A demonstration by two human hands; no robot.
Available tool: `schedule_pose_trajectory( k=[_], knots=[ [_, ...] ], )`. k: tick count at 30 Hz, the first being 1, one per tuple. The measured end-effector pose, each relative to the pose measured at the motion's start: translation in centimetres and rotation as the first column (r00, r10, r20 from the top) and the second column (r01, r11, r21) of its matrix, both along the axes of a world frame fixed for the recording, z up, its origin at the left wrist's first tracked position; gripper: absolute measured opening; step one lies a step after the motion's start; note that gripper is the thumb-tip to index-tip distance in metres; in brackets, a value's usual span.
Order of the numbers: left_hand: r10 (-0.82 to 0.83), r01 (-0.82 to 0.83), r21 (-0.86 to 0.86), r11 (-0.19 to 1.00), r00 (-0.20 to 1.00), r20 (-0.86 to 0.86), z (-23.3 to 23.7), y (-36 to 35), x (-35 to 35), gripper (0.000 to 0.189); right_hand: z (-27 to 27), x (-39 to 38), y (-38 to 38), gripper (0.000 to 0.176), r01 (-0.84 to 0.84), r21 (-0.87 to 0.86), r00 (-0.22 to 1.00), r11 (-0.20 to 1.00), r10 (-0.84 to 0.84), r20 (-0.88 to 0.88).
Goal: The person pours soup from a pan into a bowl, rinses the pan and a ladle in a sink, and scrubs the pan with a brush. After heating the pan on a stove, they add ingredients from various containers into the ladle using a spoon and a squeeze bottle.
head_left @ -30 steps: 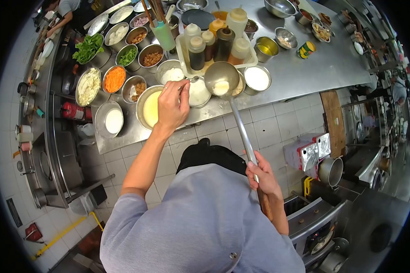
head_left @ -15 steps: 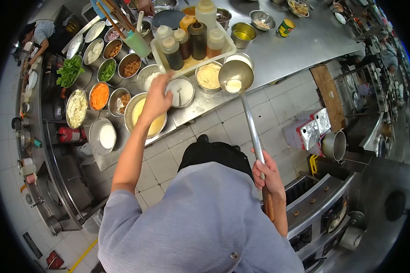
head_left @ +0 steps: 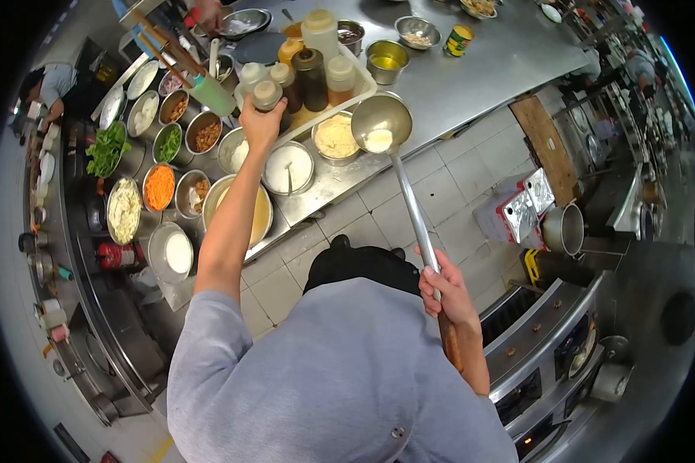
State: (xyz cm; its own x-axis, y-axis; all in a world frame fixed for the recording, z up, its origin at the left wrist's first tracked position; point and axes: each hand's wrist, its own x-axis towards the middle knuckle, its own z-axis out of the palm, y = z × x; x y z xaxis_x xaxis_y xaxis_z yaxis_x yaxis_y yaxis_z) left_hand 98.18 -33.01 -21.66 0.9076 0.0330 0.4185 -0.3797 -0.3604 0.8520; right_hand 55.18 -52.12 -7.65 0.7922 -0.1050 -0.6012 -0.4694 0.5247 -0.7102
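Note:
My left hand [head_left: 261, 125] reaches over the bowls and is closed round a squeeze bottle [head_left: 267, 94] with a pale lid, at the near corner of a white plastic basket [head_left: 369, 86]. The bottle's lower part is mostly hidden by the hand. Low on the right, my right hand [head_left: 446, 287] grips a long-handled ladle [head_left: 390, 108] by its shaft, above the wooden end. A pale, creamy substance [head_left: 378, 140] lies in the ladle's bowl, which hangs over the counter edge beside a bowl of beige powder [head_left: 337, 137].
Bowls of shredded carrot [head_left: 160, 187], leafy greens [head_left: 106, 150] and a white powder with a spoon [head_left: 289, 168] crowd the steel counter [head_left: 486, 73]. A yellow can [head_left: 458, 41] stands farther back. Stove [head_left: 544, 324] at lower right; another person [head_left: 54, 83] at upper left.
My left hand has moved up from above the bowls to the basket and taken hold of a squeeze bottle. The right hand still holds the ladle in much the same pose.

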Motion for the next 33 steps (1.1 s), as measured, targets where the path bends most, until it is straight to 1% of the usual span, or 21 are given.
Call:
schedule_pose_trajectory(
  k=[2, 3, 6, 7, 9, 10, 11, 12, 14, 15, 18, 21, 27, 30, 33],
  knots=[
    [-0.061, 0.075, -0.126, 0.989, 0.992, 0.111, 2.3, -0.4, -1.1, 0.043, 0.2, 0.1, -0.1, 0.043, 0.01, -0.003, 1.0, 1.0, -0.01, 0.003],
    [-0.108, 0.127, -0.124, 0.984, 0.983, 0.15, 2.8, -0.2, -0.7, 0.043, 0.4, 0.1, -0.2, 0.043, 0.012, -0.004, 1.0, 1.0, -0.012, 0.003],
    [-0.407, 0.415, -0.036, 0.909, 0.904, 0.133, 8.3, 0.0, -0.9, 0.046, 0.9, 0.2, -0.6, 0.044, 0.008, -0.005, 1.0, 1.0, -0.008, 0.004],
    [-0.534, 0.533, 0.062, 0.844, 0.845, -0.007, 9.7, 0.1, -0.2, 0.058, 1.0, 0.3, -0.7, 0.044, 0.004, -0.003, 1.0, 1.0, -0.004, 0.008],
    [-0.607, 0.605, 0.327, 0.726, 0.787, -0.108, 13.5, -1.4, -1.3, 0.067, 1.1, 0.4, -0.8, 0.044, -0.001, -0.006, 1.0, 1.0, 0.001, 0.023],
    [-0.63, 0.627, 0.446, 0.638, 0.759, -0.165, 14.5, -1.9, -1.6, 0.071, 1.2, 0.5, -0.8, 0.044, -0.003, -0.008, 0.999, 1.0, 0.003, 0.033],
    [-0.641, 0.712, 0.489, 0.504, 0.688, -0.341, 13.4, -2.2, -0.5, 0.093, 1.3, 0.5, -0.8, 0.044, -0.011, -0.012, 0.999, 1.0, 0.011, 0.035],
    [-0.65, 0.79, 0.481, 0.379, 0.598, -0.47, 15.3, -3.2, -1.4, 0.087, 1.4, 0.6, -0.8, 0.044, -0.016, -0.017, 0.999, 1.0, 0.016, 0.036],
    [-0.591, 0.852, 0.496, 0.17, 0.49, -0.64, 15.3, -4.4, -1.6, 0.083, 1.6, 0.6, -0.7, 0.044, -0.022, -0.026, 0.999, 0.999, 0.023, 0.039],
    [-0.579, 0.838, 0.535, 0.111, 0.492, -0.65, 15.5, -4.8, -2.1, 0.081, 1.7, 0.6, -0.6, 0.045, -0.026, -0.029, 0.999, 0.999, 0.027, 0.04],
    [-0.471, 0.753, 0.658, -0.014, 0.575, -0.669, 15.2, -5.6, -3.1, 0.09, 2.0, 0.7, -0.3, 0.045, -0.033, -0.015, 0.998, 0.999, 0.033, 0.058],
    [-0.393, 0.755, 0.654, -0.041, 0.59, -0.705, 15.1, -5.8, -2.7, 0.094, 1.9, 0.5, -0.1, 0.045, -0.04, -0.001, 0.996, 0.999, 0.04, 0.074],
    [-0.436, 0.742, 0.67, -0.015, 0.598, -0.672, 15.1, -5.4, -2.5, 0.094, 1.8, 0.6, 0.0, 0.045, -0.051, -0.002, 0.996, 0.999, 0.051, 0.078],
    [-0.477, 0.712, 0.702, 0.032, 0.628, -0.615, 14.5, -4.9, -2.2, 0.093, 2.1, 0.9, 0.0, 0.045, -0.049, 0.012, 0.997, 0.999, 0.048, 0.059],
    [-0.5, 0.744, 0.662, 0.088, 0.608, -0.617, 14.4, -4.4, -1.7, 0.088, 2.6, 1.3, 0.0, 0.045, -0.045, 0.042, 0.998, 0.998, 0.043, 0.053]
  ],
)
